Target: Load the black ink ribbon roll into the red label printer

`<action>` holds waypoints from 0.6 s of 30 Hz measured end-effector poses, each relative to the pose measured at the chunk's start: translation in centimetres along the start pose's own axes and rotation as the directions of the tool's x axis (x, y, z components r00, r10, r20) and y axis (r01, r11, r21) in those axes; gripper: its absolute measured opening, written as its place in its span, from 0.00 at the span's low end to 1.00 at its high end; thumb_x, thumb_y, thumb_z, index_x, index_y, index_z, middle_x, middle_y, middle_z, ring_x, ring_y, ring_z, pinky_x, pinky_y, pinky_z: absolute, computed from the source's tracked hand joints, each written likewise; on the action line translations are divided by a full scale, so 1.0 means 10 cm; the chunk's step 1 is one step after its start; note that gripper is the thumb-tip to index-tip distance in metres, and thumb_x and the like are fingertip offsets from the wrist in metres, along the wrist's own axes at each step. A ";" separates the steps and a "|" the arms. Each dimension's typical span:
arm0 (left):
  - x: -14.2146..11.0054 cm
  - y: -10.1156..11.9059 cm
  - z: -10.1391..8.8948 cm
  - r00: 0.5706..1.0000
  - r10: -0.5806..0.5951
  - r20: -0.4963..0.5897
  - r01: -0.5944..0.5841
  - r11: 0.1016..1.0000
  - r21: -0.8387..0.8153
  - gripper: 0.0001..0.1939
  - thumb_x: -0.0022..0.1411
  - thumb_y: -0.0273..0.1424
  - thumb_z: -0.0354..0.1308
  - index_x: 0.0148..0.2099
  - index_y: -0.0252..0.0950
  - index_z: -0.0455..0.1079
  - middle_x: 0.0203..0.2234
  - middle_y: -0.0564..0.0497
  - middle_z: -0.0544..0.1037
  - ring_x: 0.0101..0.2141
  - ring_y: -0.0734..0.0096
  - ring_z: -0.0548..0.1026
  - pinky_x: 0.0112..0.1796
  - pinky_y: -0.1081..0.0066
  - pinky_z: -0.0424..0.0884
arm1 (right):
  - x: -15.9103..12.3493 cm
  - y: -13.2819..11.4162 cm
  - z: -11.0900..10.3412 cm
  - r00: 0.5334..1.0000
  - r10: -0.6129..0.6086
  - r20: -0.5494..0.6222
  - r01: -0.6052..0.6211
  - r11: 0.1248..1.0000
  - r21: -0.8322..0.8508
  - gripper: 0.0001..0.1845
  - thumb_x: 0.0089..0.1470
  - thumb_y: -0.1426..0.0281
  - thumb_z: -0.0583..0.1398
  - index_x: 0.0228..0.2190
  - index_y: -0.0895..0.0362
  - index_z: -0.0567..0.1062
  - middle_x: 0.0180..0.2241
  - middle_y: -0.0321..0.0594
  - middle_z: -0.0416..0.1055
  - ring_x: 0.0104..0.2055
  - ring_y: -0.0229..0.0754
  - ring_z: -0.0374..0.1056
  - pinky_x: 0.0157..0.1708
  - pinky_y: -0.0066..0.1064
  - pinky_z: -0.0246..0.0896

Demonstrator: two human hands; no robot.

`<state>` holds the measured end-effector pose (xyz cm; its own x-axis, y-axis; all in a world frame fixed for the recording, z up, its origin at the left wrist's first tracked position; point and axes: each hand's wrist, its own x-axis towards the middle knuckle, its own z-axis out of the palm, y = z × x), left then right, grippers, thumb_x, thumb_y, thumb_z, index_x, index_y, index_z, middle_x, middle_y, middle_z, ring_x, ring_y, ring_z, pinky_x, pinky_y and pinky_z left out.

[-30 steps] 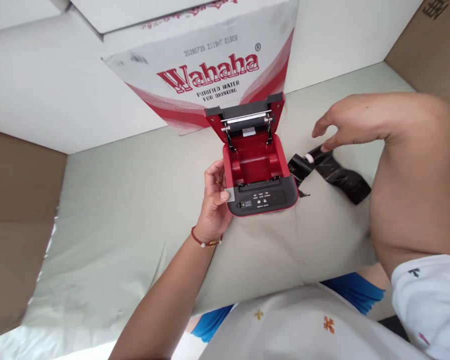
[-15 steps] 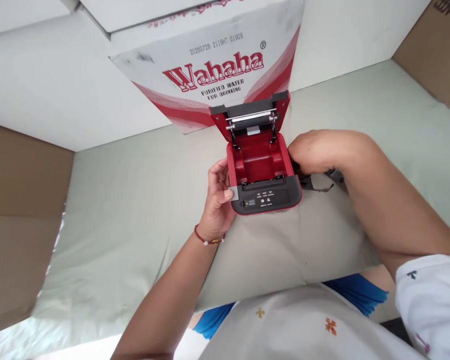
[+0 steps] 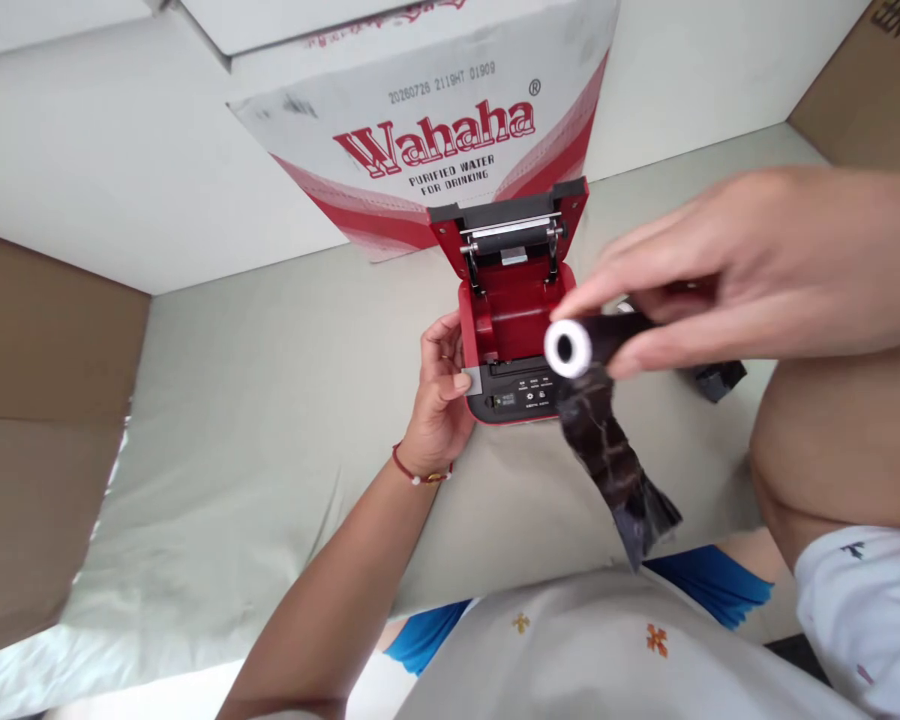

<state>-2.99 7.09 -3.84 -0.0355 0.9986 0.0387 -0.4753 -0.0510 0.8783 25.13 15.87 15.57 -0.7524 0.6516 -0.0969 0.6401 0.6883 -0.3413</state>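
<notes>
A small red-and-black portable printer [image 3: 525, 385] rests on the cloth-covered table with its lid [image 3: 506, 235] raised. My left hand [image 3: 442, 385] is closed around its left side, the thumb on a grey patch at the corner. Over the printer's right side, my right hand [image 3: 712, 270] pinches a roll of black ribbon [image 3: 607, 335] between thumb and fingers. The roll's white end with a dark hole faces left. A crumpled black tail [image 3: 619, 465] hangs from it. Part of the printer's right side is hidden by the roll and hand.
Behind the printer stands a white and red water carton [image 3: 435, 140] against a white wall. Another black piece [image 3: 720, 380] lies on the table [image 3: 270, 400] under my right forearm. Brown cardboard [image 3: 45, 430] borders the left, and more cardboard [image 3: 862, 100] the right.
My right hand went down beside the printer, took hold of the black roll and lifted it over the printer's right side. My left hand keeps its hold on the printer.
</notes>
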 end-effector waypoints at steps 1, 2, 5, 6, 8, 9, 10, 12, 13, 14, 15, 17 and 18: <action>0.00 0.00 0.01 1.000 0.002 -0.002 -0.002 1.000 -0.003 0.38 0.52 0.51 0.83 0.62 0.52 0.77 0.67 0.51 0.78 0.70 0.50 0.74 0.70 0.53 0.72 | 0.12 -0.08 0.07 1.000 0.000 0.011 -0.001 1.000 0.003 0.19 0.67 0.62 0.65 0.56 0.50 0.86 0.45 0.39 0.86 0.43 0.47 0.77 0.44 0.38 0.66; -0.01 0.01 0.03 1.000 0.006 -0.007 -0.006 1.000 -0.003 0.38 0.52 0.51 0.82 0.62 0.52 0.78 0.67 0.51 0.78 0.69 0.50 0.74 0.70 0.53 0.72 | 0.24 -0.17 0.16 1.000 0.009 0.023 -0.009 1.000 0.002 0.18 0.68 0.64 0.65 0.56 0.50 0.86 0.46 0.40 0.86 0.44 0.48 0.77 0.45 0.38 0.66; -0.01 -0.02 0.06 0.999 0.034 -0.029 -0.033 0.999 0.011 0.37 0.53 0.51 0.82 0.62 0.51 0.78 0.65 0.50 0.79 0.69 0.49 0.74 0.72 0.52 0.71 | 0.50 -0.42 0.42 0.996 0.093 -0.015 -0.094 0.994 -0.063 0.18 0.68 0.68 0.63 0.56 0.53 0.84 0.50 0.45 0.86 0.47 0.52 0.79 0.45 0.40 0.66; -0.02 -0.04 0.07 0.998 0.049 -0.038 -0.048 0.999 0.020 0.36 0.53 0.52 0.81 0.61 0.51 0.78 0.64 0.50 0.80 0.69 0.48 0.74 0.72 0.51 0.70 | 0.55 -0.48 0.49 0.990 0.140 -0.033 -0.142 0.985 -0.098 0.18 0.68 0.70 0.62 0.56 0.54 0.84 0.51 0.48 0.86 0.48 0.54 0.79 0.44 0.40 0.66; -0.04 -0.07 0.09 0.991 0.109 -0.076 -0.104 0.992 0.065 0.34 0.57 0.55 0.78 0.61 0.51 0.77 0.64 0.49 0.79 0.69 0.47 0.73 0.72 0.49 0.69 | 0.61 -0.55 0.60 0.974 0.222 -0.047 -0.227 0.960 -0.164 0.18 0.67 0.73 0.61 0.55 0.55 0.83 0.53 0.51 0.86 0.48 0.56 0.80 0.41 0.40 0.64; -0.07 -0.09 0.11 0.982 0.160 -0.099 -0.149 0.982 0.112 0.31 0.61 0.55 0.76 0.61 0.51 0.77 0.65 0.49 0.77 0.70 0.47 0.72 0.73 0.48 0.68 | 0.63 -0.56 0.63 0.967 0.249 -0.044 -0.253 0.949 -0.190 0.18 0.67 0.74 0.60 0.54 0.55 0.83 0.53 0.52 0.86 0.47 0.56 0.80 0.39 0.39 0.63; -0.10 -0.09 0.12 0.966 0.231 -0.117 -0.208 0.961 0.182 0.29 0.65 0.55 0.72 0.62 0.51 0.77 0.66 0.48 0.75 0.72 0.46 0.70 0.73 0.47 0.67 | 0.64 -0.57 0.66 0.964 0.262 -0.036 -0.264 0.942 -0.208 0.18 0.67 0.74 0.60 0.53 0.55 0.84 0.53 0.52 0.86 0.47 0.56 0.80 0.38 0.39 0.63; -0.18 -0.09 0.14 0.903 0.418 -0.098 -0.358 0.859 0.365 0.25 0.72 0.54 0.66 0.65 0.53 0.76 0.69 0.47 0.72 0.75 0.44 0.66 0.76 0.44 0.63 | 0.65 -0.56 0.69 0.965 0.263 -0.014 -0.259 0.939 -0.228 0.17 0.67 0.75 0.59 0.51 0.55 0.84 0.53 0.51 0.86 0.47 0.56 0.81 0.37 0.38 0.61; -0.23 -0.08 0.16 0.860 0.508 -0.049 -0.432 0.775 0.461 0.26 0.73 0.54 0.64 0.67 0.54 0.76 0.69 0.47 0.72 0.76 0.42 0.65 0.77 0.43 0.60 | 0.65 -0.55 0.69 0.965 0.261 -0.004 -0.255 0.939 -0.230 0.17 0.67 0.75 0.60 0.52 0.54 0.84 0.53 0.51 0.86 0.48 0.56 0.81 0.37 0.38 0.61; -0.28 -0.07 0.17 0.815 0.579 0.030 -0.498 0.672 0.548 0.26 0.73 0.54 0.64 0.68 0.54 0.77 0.68 0.46 0.73 0.76 0.40 0.65 0.77 0.41 0.58 | 0.66 -0.54 0.70 0.966 0.260 0.003 -0.253 0.940 -0.228 0.17 0.67 0.75 0.60 0.52 0.54 0.84 0.53 0.50 0.86 0.48 0.56 0.81 0.37 0.38 0.61; -0.32 -0.05 0.19 0.768 0.627 0.130 -0.555 0.551 0.623 0.26 0.74 0.54 0.63 0.68 0.54 0.77 0.66 0.46 0.75 0.75 0.39 0.66 0.77 0.40 0.58 | 0.67 -0.52 0.70 0.965 0.263 0.005 -0.255 0.940 -0.224 0.18 0.67 0.74 0.60 0.53 0.53 0.84 0.53 0.49 0.86 0.49 0.57 0.81 0.37 0.38 0.61; -0.38 -0.03 0.22 0.681 0.647 0.345 -0.633 0.283 0.721 0.23 0.76 0.48 0.61 0.67 0.52 0.78 0.61 0.45 0.80 0.70 0.43 0.72 0.75 0.42 0.62 | 0.70 -0.50 0.72 0.958 0.285 -0.008 -0.280 0.934 -0.221 0.18 0.67 0.72 0.61 0.54 0.52 0.85 0.52 0.49 0.87 0.48 0.58 0.81 0.38 0.39 0.62; -0.39 -0.02 0.24 0.641 0.634 0.432 -0.655 0.158 0.739 0.20 0.77 0.43 0.61 0.67 0.50 0.78 0.58 0.45 0.81 0.67 0.47 0.75 0.73 0.44 0.65 | 0.71 -0.49 0.73 0.954 0.299 -0.020 -0.296 0.929 -0.221 0.18 0.67 0.71 0.61 0.55 0.52 0.85 0.51 0.49 0.87 0.48 0.58 0.81 0.38 0.39 0.62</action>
<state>-0.59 3.20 -3.03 0.0556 0.6135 0.7877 0.5978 -0.6523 0.4659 15.51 14.83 9.72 -0.5235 0.8336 -0.1760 0.8517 0.5175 -0.0821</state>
